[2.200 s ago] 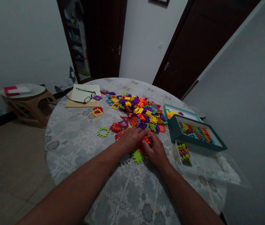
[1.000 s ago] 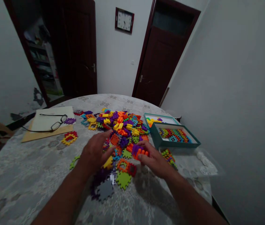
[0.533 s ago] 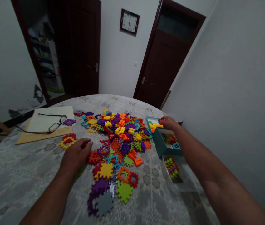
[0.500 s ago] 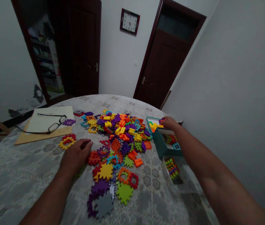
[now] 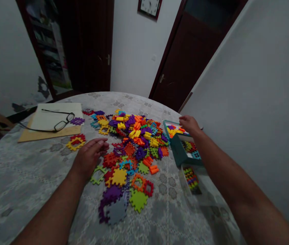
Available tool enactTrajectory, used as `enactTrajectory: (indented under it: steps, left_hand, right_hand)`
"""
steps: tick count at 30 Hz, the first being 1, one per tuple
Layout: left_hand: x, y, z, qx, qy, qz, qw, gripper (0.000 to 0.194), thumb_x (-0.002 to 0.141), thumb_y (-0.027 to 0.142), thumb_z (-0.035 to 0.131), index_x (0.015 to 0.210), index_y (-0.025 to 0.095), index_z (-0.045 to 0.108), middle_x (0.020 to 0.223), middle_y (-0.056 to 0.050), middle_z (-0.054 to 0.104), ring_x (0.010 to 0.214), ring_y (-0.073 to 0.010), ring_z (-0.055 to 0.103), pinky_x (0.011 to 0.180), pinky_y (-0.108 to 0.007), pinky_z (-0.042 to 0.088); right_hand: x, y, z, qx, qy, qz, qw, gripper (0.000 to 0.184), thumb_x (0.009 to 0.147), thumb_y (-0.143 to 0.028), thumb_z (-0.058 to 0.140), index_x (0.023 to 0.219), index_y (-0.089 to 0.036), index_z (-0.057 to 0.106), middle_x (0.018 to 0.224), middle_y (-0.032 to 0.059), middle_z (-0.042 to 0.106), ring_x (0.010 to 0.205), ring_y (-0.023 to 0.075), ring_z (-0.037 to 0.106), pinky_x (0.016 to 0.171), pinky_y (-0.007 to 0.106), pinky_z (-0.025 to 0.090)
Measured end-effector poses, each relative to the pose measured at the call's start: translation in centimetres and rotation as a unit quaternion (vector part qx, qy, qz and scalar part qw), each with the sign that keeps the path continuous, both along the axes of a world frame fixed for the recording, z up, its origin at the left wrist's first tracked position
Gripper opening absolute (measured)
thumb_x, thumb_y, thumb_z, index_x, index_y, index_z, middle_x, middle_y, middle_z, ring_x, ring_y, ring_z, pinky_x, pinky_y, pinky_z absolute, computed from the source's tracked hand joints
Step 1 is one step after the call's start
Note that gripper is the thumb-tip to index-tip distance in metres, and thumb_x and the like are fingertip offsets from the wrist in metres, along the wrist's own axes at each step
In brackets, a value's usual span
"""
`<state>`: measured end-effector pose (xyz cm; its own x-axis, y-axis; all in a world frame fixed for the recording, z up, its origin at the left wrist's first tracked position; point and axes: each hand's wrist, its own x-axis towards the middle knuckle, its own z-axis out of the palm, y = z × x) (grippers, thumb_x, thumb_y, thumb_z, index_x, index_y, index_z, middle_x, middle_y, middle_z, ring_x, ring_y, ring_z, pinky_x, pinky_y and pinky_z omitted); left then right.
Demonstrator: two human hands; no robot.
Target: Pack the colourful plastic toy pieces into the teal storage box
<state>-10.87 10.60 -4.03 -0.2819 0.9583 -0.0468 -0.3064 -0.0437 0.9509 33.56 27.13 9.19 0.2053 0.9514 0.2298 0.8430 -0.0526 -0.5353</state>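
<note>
My left hand (image 5: 90, 156) rests on the tablecloth with loosely bent fingers and nothing in it. Beside its fingertips lie red (image 5: 110, 159) and purple interlocking plastic tiles, and a green tile frame (image 5: 98, 175) is by its wrist. Over the far compartment of a teal box (image 5: 180, 151) hovers my right hand (image 5: 189, 124), empty, its fingers stretched out. Below it, that compartment holds yellow, purple and orange connector pieces (image 5: 173, 132). A heap of similar connectors (image 5: 135, 127) lies on top of colourful tiles between my hands.
At the left, eyeglasses (image 5: 62, 126) lie on paper (image 5: 57, 112) over a brown folder (image 5: 29, 135). A clear plastic container (image 5: 185, 183) with coloured pieces stands in front of the teal box. Loose tiles, among them a grey one (image 5: 117, 211), spread toward the near edge.
My right hand has let go of a purple connector over the box and lifted slightly. The view has tilted down. My left hand stays by the tiles, its fingers a little straighter.
</note>
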Motion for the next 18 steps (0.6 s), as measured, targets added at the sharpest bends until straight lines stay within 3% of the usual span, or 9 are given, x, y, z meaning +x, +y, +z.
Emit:
enactTrajectory:
  steps: [2, 5, 8, 12, 15, 18]
  left_hand:
    - [0.2, -0.1, 0.1, 0.005, -0.009, -0.013, 1.0, 0.051, 0.07, 0.055, 0.09, 0.106, 0.019, 0.082, 0.091, -0.007, 0.08, 0.084, -0.022, 0.073, 0.076, -0.031, 0.058]
    - [0.5, -0.1, 0.1, 0.01, 0.023, -0.032, 0.999, 0.047, 0.072, 0.05, 0.09, 0.106, 0.019, 0.082, 0.091, -0.007, 0.08, 0.089, -0.0235, 0.074, 0.079, -0.033, 0.057]
    - [0.6, 0.0, 0.2, 0.009, 0.028, -0.037, 0.999, 0.045, 0.071, 0.048, 0.09, 0.104, 0.019, 0.081, 0.091, -0.007, 0.08, 0.089, -0.024, 0.073, 0.078, -0.034, 0.057]
    - [0.5, 0.3, 0.4, 0.013, -0.029, -0.035, 0.999, 0.049, 0.066, 0.044, 0.091, 0.104, 0.017, 0.079, 0.089, -0.006, 0.077, 0.084, -0.0205, 0.072, 0.075, -0.031, 0.055]
    - [0.5, 0.4, 0.8, 0.009, -0.055, -0.032, 0.998, 0.05, 0.062, 0.043, 0.091, 0.102, 0.015, 0.077, 0.087, -0.005, 0.075, 0.08, -0.0185, 0.071, 0.073, -0.03, 0.054]
    - [0.6, 0.2, 1.0, 0.008, -0.033, -0.029, 0.999, 0.049, 0.062, 0.042, 0.09, 0.102, 0.015, 0.077, 0.087, -0.005, 0.074, 0.081, -0.0195, 0.071, 0.072, -0.03, 0.054]
  right_hand:
    - [-1.7, -2.8, 0.3, -0.003, -0.009, 0.051, 0.999, 0.031, 0.097, -0.02, 0.062, 0.123, -0.013, 0.079, 0.105, 0.0112, 0.082, 0.086, 0.0188, 0.077, 0.076, 0.026, 0.06]
    - [-4.7, -9.0, 0.6, 0.006, -0.083, 0.205, 0.975, 0.025, 0.099, -0.025, 0.065, 0.118, -0.02, 0.081, 0.11, 0.0083, 0.082, 0.095, 0.0207, 0.076, 0.087, 0.03, 0.059]
    - [-7.8, -15.6, -0.7, -0.024, -0.139, 0.298, 0.944, 0.026, 0.102, -0.023, 0.064, 0.124, -0.024, 0.079, 0.117, 0.0079, 0.082, 0.102, 0.0212, 0.075, 0.093, 0.031, 0.056]
    - [-10.5, -20.9, -6.0, -0.07, -0.185, 0.264, 0.944, 0.024, 0.101, -0.026, 0.068, 0.124, -0.023, 0.076, 0.122, 0.0125, 0.079, 0.106, 0.026, 0.074, 0.091, 0.033, 0.055]
    - [-11.1, -22.1, -10.0, -0.07, -0.167, 0.219, 0.959, 0.021, 0.095, -0.021, 0.07, 0.116, -0.023, 0.076, 0.119, 0.0137, 0.076, 0.106, 0.029, 0.071, 0.089, 0.036, 0.054]
    - [-10.7, -22.3, -11.7, -0.058, -0.115, 0.197, 0.972, 0.015, 0.089, -0.021, 0.071, 0.104, -0.022, 0.073, 0.108, 0.0105, 0.073, 0.098, 0.0268, 0.069, 0.085, 0.035, 0.052]
